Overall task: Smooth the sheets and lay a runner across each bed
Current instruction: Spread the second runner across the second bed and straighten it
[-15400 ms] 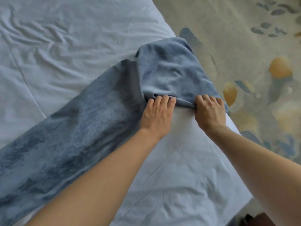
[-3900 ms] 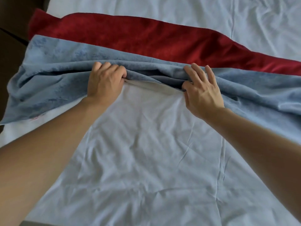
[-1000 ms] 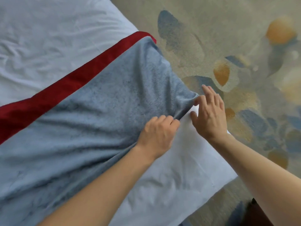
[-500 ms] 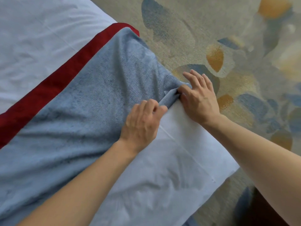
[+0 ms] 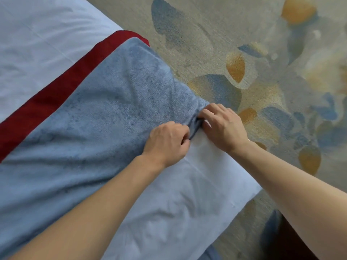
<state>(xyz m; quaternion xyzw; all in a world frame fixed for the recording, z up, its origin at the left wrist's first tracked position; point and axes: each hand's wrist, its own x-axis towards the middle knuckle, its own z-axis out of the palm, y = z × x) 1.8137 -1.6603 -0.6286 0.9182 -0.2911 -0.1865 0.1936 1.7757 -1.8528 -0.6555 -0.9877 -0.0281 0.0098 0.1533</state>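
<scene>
Blue runner corner being tucked at the bed's right edge

The blue runner (image 5: 105, 113) is laid across the bed (image 5: 197, 199), over the white sheet (image 5: 37, 44), with a red runner (image 5: 56, 91) showing as a band along its far side. Its near corner at the bed's right edge is bunched and gripped by both hands: the left hand (image 5: 167, 141) is clenched on the fold, and the right hand (image 5: 223, 126) is curled round the same bunch from the right. The runner is judged mostly placed, since most of its surface lies flat; faint ripples remain near the grip. The corner is left to be straightened and released. Creases are seen in the near sheet, so smoothing is judged unfinished. Only 1 bed is shown; any other cannot be judged. A patterned carpet (image 5: 262, 53) lies beyond.
</scene>
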